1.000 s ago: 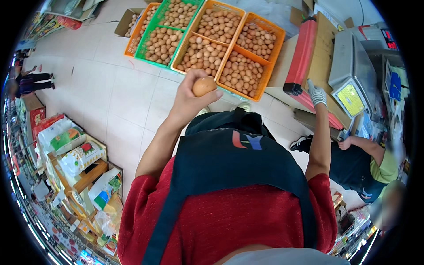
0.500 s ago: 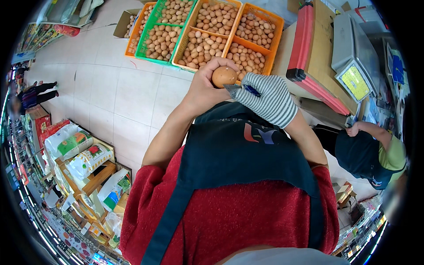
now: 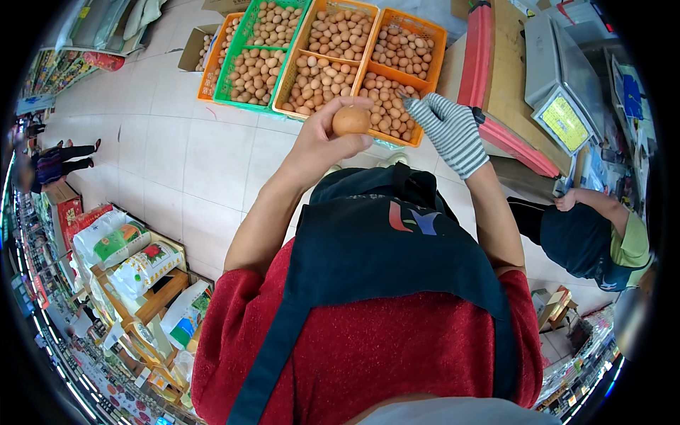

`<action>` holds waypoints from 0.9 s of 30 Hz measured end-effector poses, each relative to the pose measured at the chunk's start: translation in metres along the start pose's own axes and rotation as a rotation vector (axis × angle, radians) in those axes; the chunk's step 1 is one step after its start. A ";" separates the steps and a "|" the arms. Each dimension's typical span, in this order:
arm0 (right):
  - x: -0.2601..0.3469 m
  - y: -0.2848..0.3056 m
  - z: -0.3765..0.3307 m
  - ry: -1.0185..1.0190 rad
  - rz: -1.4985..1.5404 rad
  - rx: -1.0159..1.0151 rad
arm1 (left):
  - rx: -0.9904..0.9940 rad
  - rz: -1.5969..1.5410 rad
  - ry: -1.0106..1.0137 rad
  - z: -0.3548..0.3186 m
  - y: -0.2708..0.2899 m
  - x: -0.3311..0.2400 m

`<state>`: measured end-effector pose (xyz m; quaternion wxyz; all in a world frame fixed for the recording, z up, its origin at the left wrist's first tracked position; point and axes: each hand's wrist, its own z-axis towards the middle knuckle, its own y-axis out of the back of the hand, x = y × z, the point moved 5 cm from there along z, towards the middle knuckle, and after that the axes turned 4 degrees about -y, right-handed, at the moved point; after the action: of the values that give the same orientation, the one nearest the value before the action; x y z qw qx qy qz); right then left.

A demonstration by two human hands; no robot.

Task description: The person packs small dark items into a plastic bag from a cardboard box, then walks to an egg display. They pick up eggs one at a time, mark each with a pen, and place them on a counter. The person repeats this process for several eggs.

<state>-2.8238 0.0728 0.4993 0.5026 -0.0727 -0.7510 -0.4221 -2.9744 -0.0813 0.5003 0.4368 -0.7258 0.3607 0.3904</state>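
My bare left hand (image 3: pixel 312 150) holds a brown egg (image 3: pixel 351 121) between thumb and fingers, in front of the egg crates. To its right, my right hand (image 3: pixel 450 136) wears a grey-and-white striped glove. Its fingers are closed round a small tool with a pointed grey blade (image 3: pixel 405 97); most of the tool is hidden by the glove. That hand is apart from the egg, over the near right corner of an orange crate (image 3: pixel 438 53) full of brown eggs.
Beside it stand a yellow-orange crate (image 3: pixel 277 99) and a green crate (image 3: pixel 219 91), both holding eggs. A wooden-topped counter (image 3: pixel 510 78) with red edging is at right. Another person (image 3: pixel 581 230) in a dark apron stands at far right. Bagged goods (image 3: pixel 146 263) sit on a wooden rack at left.
My right hand has drawn the blade away from the egg, up and to the right. My left hand keeps the egg, turned and shifted slightly left.
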 end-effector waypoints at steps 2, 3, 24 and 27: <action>0.021 0.001 -0.007 0.157 -0.153 0.005 | 0.009 0.036 -0.013 -0.001 -0.006 -0.001; 0.019 0.001 -0.007 0.095 -0.072 0.012 | 0.013 0.054 -0.020 -0.002 -0.010 -0.001; 0.056 -0.013 -0.033 0.206 -0.298 0.171 | -0.039 0.555 -0.363 -0.003 -0.027 -0.003; 0.021 -0.004 -0.015 0.117 -0.314 0.172 | -0.059 0.547 -0.331 -0.001 -0.027 -0.004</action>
<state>-2.8258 0.0534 0.5162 0.4775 0.1134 -0.7559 -0.4332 -2.9520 -0.0719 0.5136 0.3471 -0.5409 0.4548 0.6166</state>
